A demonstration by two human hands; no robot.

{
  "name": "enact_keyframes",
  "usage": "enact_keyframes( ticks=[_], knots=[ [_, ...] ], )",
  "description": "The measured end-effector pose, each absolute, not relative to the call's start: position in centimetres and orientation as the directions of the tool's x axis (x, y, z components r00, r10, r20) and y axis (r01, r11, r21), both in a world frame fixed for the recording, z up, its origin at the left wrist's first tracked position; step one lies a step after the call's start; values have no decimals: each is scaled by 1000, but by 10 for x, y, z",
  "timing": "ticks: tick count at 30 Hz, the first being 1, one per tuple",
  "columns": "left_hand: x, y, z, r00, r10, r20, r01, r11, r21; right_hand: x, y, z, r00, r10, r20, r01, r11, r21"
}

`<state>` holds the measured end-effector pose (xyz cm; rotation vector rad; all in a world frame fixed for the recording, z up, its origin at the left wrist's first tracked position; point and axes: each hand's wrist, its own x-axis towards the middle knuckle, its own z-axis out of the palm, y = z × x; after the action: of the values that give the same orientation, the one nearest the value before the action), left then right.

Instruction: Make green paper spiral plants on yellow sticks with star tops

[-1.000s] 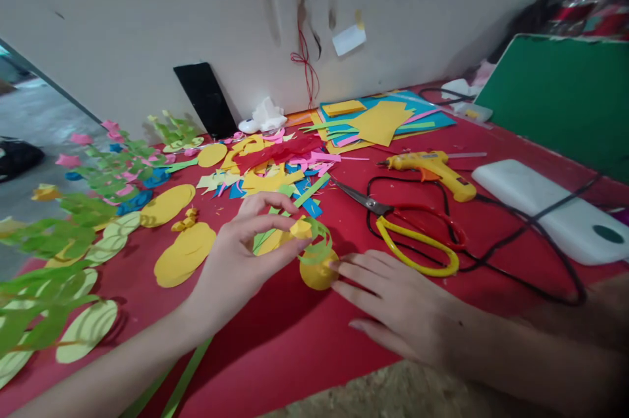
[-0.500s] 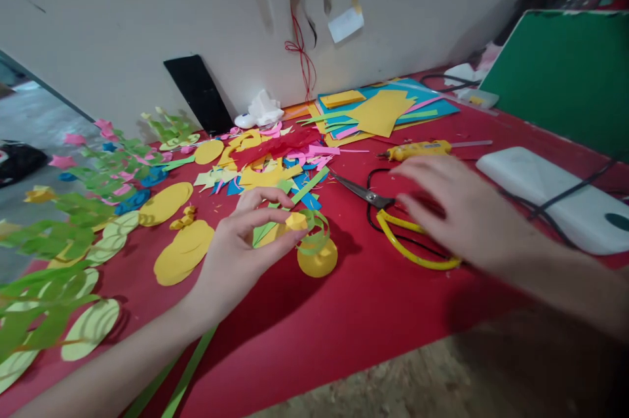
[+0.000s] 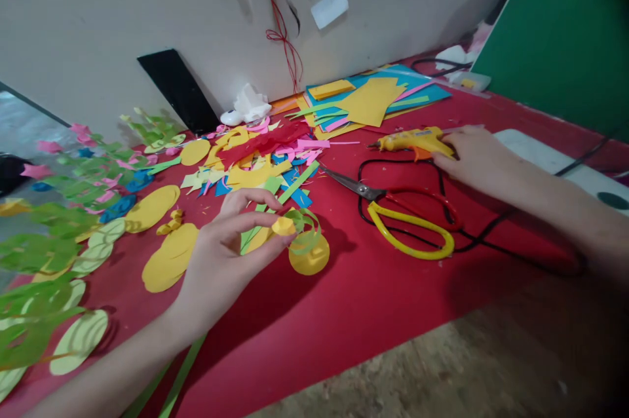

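A: Surface? 
B: Red table cover (image 3: 373, 313) is carrying scissors (image 3: 393, 221) and paper scraps (image 3: 260, 162).

A: Right hand (image 3: 474, 156)? 
B: Fingers are closing around the yellow glue gun (image 3: 417, 141), lying by the scissors.

A: Left hand (image 3: 223, 254)? 
B: Fingertips are pinching a small yellow paper bud (image 3: 284, 226), held above a yellow disc (image 3: 308, 259) with a green curl (image 3: 304, 234).

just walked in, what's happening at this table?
A person is doing paper craft on a red table. The left hand pinches a small yellow paper piece with a curled green strip hanging beside it, just above a yellow paper disc. The right hand is closed on the handle of a yellow glue gun. Yellow-handled scissors lie between the hands, with a pile of paper scraps behind.
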<state>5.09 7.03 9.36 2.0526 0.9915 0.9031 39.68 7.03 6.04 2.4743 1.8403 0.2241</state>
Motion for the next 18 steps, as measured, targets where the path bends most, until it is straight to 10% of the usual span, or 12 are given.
enact_keyframes(
  ticks=[18],
  knots=[
    [52, 70, 93, 474, 816, 332, 387, -531, 754, 383, 50, 82, 395, 886, 242, 857, -260, -446]
  ],
)
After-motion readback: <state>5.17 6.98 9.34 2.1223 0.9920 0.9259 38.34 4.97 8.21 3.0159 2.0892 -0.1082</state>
